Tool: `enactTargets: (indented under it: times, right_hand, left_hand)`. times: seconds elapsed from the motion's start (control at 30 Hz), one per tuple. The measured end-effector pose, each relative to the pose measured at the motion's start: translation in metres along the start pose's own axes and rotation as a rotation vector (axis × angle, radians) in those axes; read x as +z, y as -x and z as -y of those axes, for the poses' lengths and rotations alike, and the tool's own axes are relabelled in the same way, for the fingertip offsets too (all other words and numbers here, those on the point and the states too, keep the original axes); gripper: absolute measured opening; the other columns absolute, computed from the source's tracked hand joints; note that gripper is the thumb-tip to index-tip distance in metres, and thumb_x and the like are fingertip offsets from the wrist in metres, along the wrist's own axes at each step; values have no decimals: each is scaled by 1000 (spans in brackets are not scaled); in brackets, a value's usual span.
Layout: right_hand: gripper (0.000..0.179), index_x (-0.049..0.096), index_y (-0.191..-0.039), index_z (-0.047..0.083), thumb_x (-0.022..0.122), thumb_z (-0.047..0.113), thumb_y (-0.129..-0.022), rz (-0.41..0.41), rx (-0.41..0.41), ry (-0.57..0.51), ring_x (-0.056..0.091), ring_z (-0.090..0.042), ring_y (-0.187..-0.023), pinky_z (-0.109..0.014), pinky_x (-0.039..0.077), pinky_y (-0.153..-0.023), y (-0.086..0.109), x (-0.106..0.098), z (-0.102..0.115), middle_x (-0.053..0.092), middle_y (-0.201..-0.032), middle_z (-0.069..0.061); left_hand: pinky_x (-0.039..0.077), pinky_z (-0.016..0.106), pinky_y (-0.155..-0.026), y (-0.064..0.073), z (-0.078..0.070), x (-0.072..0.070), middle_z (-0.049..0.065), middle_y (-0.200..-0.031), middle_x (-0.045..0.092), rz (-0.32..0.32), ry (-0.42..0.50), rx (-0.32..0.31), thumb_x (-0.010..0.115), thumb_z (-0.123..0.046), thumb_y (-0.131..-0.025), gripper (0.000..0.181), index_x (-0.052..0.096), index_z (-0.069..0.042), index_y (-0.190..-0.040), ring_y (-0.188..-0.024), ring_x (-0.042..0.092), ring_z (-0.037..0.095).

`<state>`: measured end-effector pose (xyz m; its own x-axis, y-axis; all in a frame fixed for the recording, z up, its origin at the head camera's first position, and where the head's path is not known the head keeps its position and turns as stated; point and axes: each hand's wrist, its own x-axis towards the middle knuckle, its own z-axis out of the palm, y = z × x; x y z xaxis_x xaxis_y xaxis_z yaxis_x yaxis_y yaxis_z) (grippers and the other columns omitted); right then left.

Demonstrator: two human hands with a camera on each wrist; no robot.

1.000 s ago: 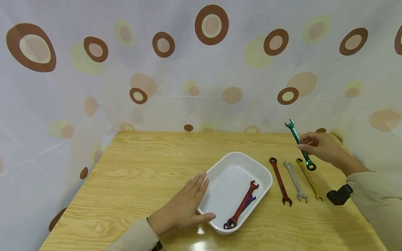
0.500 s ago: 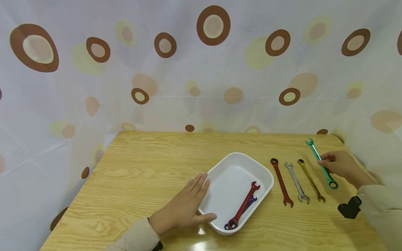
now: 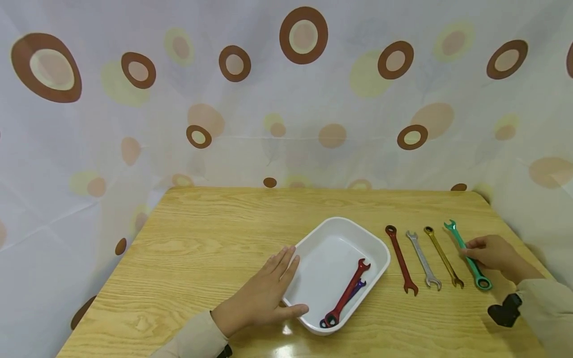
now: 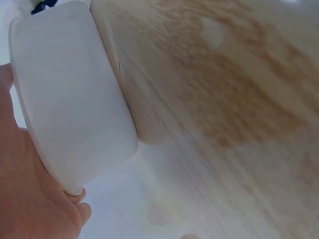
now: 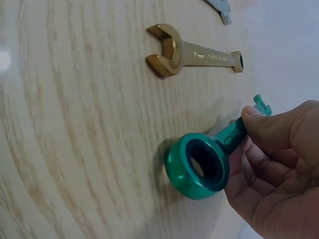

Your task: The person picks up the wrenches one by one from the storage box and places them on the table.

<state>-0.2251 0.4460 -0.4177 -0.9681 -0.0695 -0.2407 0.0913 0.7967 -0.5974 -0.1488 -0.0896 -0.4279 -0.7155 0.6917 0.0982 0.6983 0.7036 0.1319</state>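
My right hand pinches a green combination wrench between thumb and fingers, just to the right of a gold wrench. In the right wrist view, the ring end of the green wrench points toward the camera, low over or on the tabletop; contact cannot be told. My left hand rests on the left rim of a white tray, fingers straight. The left wrist view has that hand along the tray's side. Inside the tray, a red wrench lies across a purple wrench.
Left of the gold wrench lie a silver wrench and a dark red wrench, roughly parallel on the wooden table. A patterned cloth hangs behind the table and along its sides.
My right hand has carried the green wrench right and down, from above the gold wrench to the right end of the row. My left hand and the tray have stayed in place.
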Motion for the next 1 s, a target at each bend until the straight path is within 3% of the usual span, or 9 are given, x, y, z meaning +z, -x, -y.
enactTargets:
  times: [0.27, 0.43, 0.53, 0.67, 0.77, 1.0]
  right_hand:
    - [45, 50, -114, -23, 52, 19, -98, 12, 23, -5, 56, -10, -68, -26, 50, -59, 2, 5, -1, 63, -89, -10]
    - [44, 51, -114, -22, 51, 19, -99, 15, 24, -4, 53, -10, -64, -26, 48, -57, 2, 7, 0, 61, -83, -4]
    - [44, 50, -115, -23, 50, 19, -100, 17, 17, 1, 51, -11, -59, -27, 47, -55, 2, 8, 0, 58, -77, -3]
    - [46, 48, -116, -25, 52, 18, -99, -4, 0, 32, 52, -12, -59, -29, 48, -54, 2, 9, 0, 62, -81, -10]
    - [45, 51, -110, -23, 56, 20, -97, -26, -3, 82, 55, -15, -63, -30, 49, -55, 1, 8, 2, 64, -86, -12]
    - [38, 57, -98, -14, 59, 24, -95, -43, 21, 121, 58, -18, -64, -33, 50, -56, 2, 7, 6, 62, -78, -7]
  left_hand:
    - [13, 44, -119, 0, 0, 1, 17, -160, 2, -9, 12, 8, 25, -73, -91, 96, 13, 0, -153, -148, 3, 29]
    - [11, 42, -119, 0, -1, 1, 16, -161, 0, 8, 20, -4, 25, -73, -91, 96, 12, -1, -153, -148, 1, 28]
    - [11, 42, -119, 0, -1, 1, 16, -161, 1, 12, 19, -6, 25, -73, -91, 96, 12, -2, -153, -148, 0, 28]
    - [11, 42, -119, 0, -2, 0, 16, -161, 1, 11, 19, -7, 26, -74, -91, 96, 12, -2, -153, -148, 0, 27]
    - [11, 42, -119, 0, -2, 0, 16, -161, 1, 9, 19, -6, 26, -74, -91, 96, 12, -2, -153, -148, 1, 27]
    - [14, 44, -118, 0, -1, 2, 18, -160, 4, -26, 9, 14, 23, -73, -91, 96, 14, 0, -153, -148, 4, 29]
